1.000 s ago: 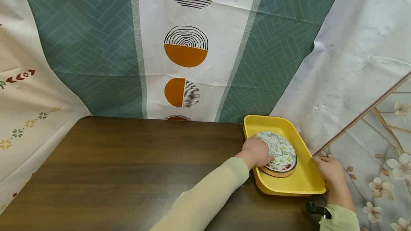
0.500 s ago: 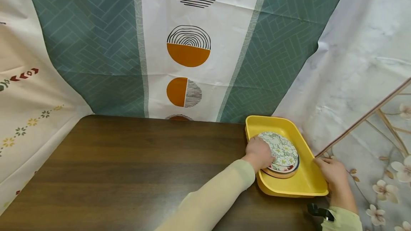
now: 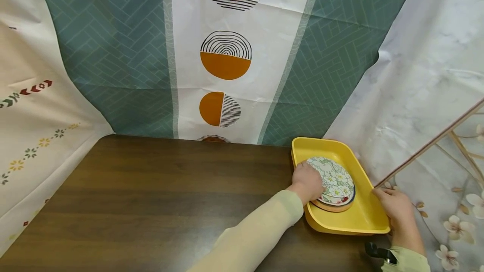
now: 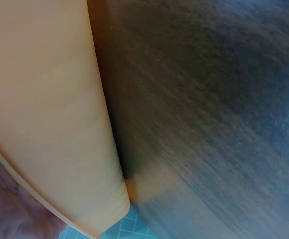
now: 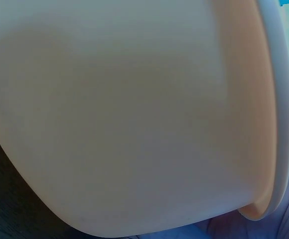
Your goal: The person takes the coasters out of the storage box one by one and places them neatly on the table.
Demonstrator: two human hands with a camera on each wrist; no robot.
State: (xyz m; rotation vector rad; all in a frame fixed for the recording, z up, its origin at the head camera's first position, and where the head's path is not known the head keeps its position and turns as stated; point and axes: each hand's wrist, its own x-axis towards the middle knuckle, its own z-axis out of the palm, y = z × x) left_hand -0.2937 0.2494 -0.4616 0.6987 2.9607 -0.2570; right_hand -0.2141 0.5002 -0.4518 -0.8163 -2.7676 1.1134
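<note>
At the right end of the table stands a yellow plastic tub (image 3: 368,221). Inside it lies a round stack, with a floral-printed plate (image 3: 332,177) on top and a tan round edge (image 3: 336,208) showing below. My left hand (image 3: 308,181) grips the tub's left rim, its thumb side close to the stack; its fingertips are hidden. The right rim is held by my right hand (image 3: 397,207), with some fingers hidden behind the wall. Both wrist views are mostly filled by the tub's outer wall (image 4: 50,99), and the right wrist view also shows its rim (image 5: 279,99).
The dark wooden table (image 3: 170,188) stretches away to the left. A green and white patterned cloth (image 3: 128,74) hangs behind it. Close on the tub's right is a flowered cloth (image 3: 427,137), and a cream cloth (image 3: 45,137) hangs on the left side.
The whole head view has shifted slightly, so everything sits a little farther right. Both hands keep their places on the tub, and the plates stay put inside it.
</note>
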